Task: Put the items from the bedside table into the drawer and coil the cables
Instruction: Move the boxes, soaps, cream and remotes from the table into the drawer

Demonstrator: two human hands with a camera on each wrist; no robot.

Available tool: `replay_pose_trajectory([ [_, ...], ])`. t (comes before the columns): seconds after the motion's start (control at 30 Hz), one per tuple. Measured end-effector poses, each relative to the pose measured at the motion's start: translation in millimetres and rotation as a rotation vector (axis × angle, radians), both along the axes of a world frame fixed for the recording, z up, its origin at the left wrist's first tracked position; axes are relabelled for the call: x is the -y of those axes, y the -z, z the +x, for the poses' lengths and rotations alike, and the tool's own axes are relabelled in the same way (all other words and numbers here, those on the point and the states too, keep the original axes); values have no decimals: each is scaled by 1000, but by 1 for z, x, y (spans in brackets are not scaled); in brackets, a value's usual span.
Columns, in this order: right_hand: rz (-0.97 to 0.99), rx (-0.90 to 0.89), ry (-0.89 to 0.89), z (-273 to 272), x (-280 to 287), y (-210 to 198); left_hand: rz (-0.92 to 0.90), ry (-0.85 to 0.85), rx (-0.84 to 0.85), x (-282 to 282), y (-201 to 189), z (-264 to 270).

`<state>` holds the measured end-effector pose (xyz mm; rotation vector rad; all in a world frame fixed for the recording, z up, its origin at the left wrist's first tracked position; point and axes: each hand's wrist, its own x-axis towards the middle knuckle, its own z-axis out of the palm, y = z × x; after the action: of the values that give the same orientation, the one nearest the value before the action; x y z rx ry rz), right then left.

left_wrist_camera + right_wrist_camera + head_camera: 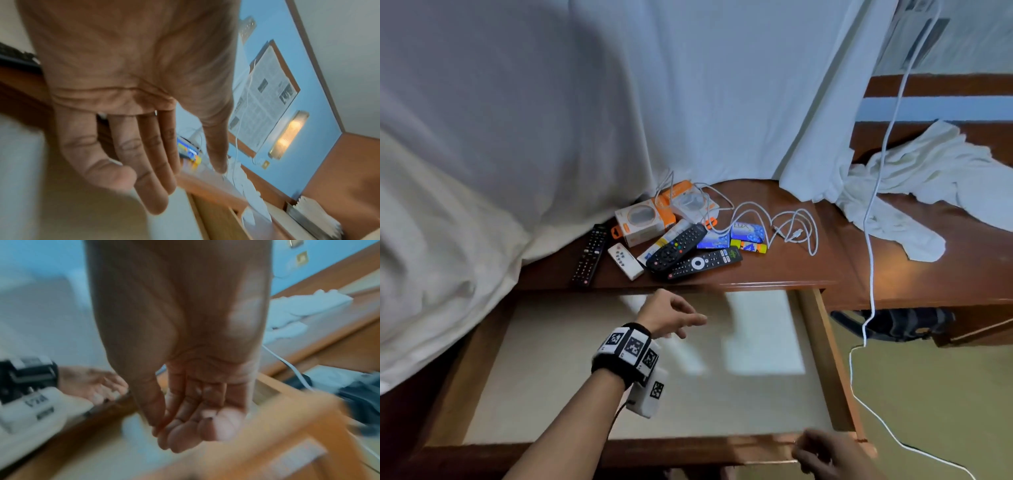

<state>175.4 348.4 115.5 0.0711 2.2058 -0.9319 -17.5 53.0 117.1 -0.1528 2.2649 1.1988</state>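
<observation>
A dark wooden bedside table [774,270] stands against a bed draped in white sheet [551,102], its curved top running on to the right under a crumpled white towel [914,178]. On the top lies a huddle of items: three black remotes [676,247], a small white remote [625,261], orange-and-white boxes [643,221], a blue soap box [746,231] and a loose white cable [791,226] looped beside them. Another white cord [873,205] hangs from the wall to the floor (a framed notice and a lit wall lamp show in the left wrist view). Below the top, the drawer [822,359] is pulled wide, pale lining bare. The left hand [671,315] hovers over the drawer, fingers relaxed and holding nothing. The right hand [832,455] is at the drawer's front rail, fingers loosely curled, empty.
</observation>
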Motion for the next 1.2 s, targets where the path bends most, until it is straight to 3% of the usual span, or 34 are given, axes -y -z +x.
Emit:
replay_pose_trajectory([
  [0.17,-104,-301,57,-98,42,-78,-37,-190,-192,24,-33,-57],
  [0.33,-174,-506,24,-209,92,-114,-223,-291,-389,41,-63,-117],
  [0.5,116,-563,-40,-317,143,-87,-378,-280,-430,56,-64,-155],
  [0.67,328,-575,-160,-371,168,-51,-471,-118,-367,75,-41,-181],
  [0.87,622,-599,-218,-406,183,-11,-570,7,-317,92,-22,-204],
  [1.2,745,-520,-61,-431,183,12,-749,63,-241,100,-14,-217],
])
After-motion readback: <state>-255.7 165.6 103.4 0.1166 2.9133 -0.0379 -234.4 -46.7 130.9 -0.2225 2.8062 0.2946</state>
